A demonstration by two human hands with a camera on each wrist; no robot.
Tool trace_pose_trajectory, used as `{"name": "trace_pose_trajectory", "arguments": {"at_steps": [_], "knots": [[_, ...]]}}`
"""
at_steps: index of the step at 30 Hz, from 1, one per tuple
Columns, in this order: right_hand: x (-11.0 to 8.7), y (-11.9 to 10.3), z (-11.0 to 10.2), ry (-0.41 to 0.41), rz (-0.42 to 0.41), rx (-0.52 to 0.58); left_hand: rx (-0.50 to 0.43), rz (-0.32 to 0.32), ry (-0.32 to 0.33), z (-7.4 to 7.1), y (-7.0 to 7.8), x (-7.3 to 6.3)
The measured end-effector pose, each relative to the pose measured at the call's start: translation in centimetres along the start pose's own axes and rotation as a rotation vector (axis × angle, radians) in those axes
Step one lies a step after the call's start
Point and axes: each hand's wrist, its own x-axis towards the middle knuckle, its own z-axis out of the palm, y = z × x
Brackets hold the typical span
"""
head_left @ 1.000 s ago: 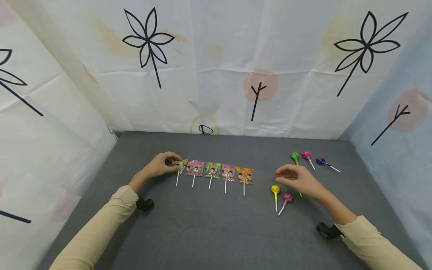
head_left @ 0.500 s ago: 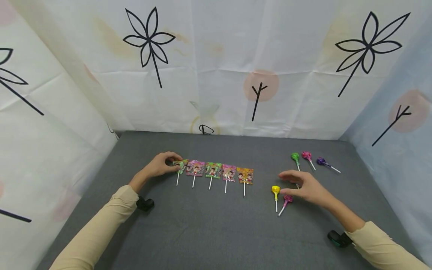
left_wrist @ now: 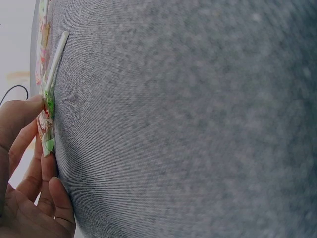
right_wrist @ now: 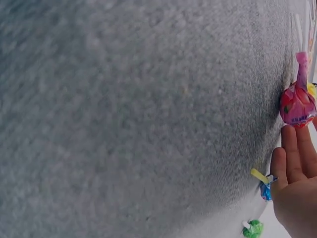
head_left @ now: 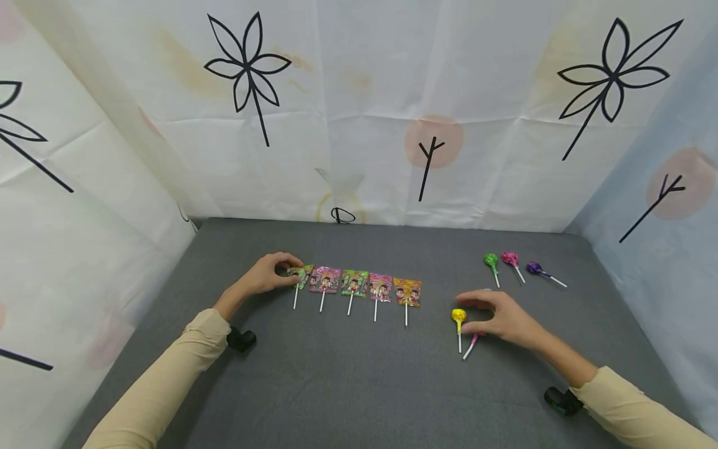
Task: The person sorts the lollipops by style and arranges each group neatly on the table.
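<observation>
In the head view my left hand [head_left: 266, 274] pinches the leftmost lollipop [head_left: 301, 274], flat and green-wrapped, thumb on one edge and fingers on the other. This lollipop lies on the table at the end of a row of flat packets. My right hand [head_left: 505, 318] hovers, thumb and fingers curved but apart, beside a yellow ball lollipop [head_left: 459, 315]. Under its thumb, a pink ball lollipop [head_left: 473, 344] is partly hidden; the right wrist view shows its round head [right_wrist: 298, 106] close to the fingertips. A blue lollipop [right_wrist: 266, 191] with a yellow stick lies by that hand, mostly hidden from the head view.
The row continues with pink [head_left: 325, 280], green [head_left: 354, 283], pink [head_left: 380, 287] and orange [head_left: 406, 292] flat lollipops. Green [head_left: 490, 260], pink [head_left: 510, 258] and purple [head_left: 535, 267] ball lollipops lie at the back right. White printed cloth [head_left: 364, 81] surrounds the grey table [head_left: 359, 386].
My right hand has come down from above the green lollipop's side, shifted rightward, then moved back left toward the yellow lollipop, uncovering the long-stick area behind it. My left hand stays put.
</observation>
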Motion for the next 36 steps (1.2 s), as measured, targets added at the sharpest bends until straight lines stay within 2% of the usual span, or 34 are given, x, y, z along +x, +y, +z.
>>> {"name": "trace_pose_trajectory", "arguments": {"at_steps": [11, 18, 23, 28, 36], "knots": [[0.4, 0.0, 0.5, -0.015, -0.026, 0.035, 0.007, -0.006, 0.0, 0.0, 0.0, 0.0], [0.7, -0.1, 0.5, -0.052, 0.014, 0.049, -0.012, -0.004, -0.001, -0.1, 0.3, -0.1], [0.8, -0.2, 0.6, -0.065, 0.011, 0.058, -0.012, -0.01, -0.001, -0.1, 0.2, -0.1], [1.0, -0.3, 0.6, -0.051, 0.03, 0.087, -0.01, -0.01, -0.002, -0.1, 0.2, 0.0], [1.8, -1.0, 0.5, 0.016, 0.026, 0.139, -0.005, -0.007, -0.005, -0.1, 0.3, 0.0]]}}
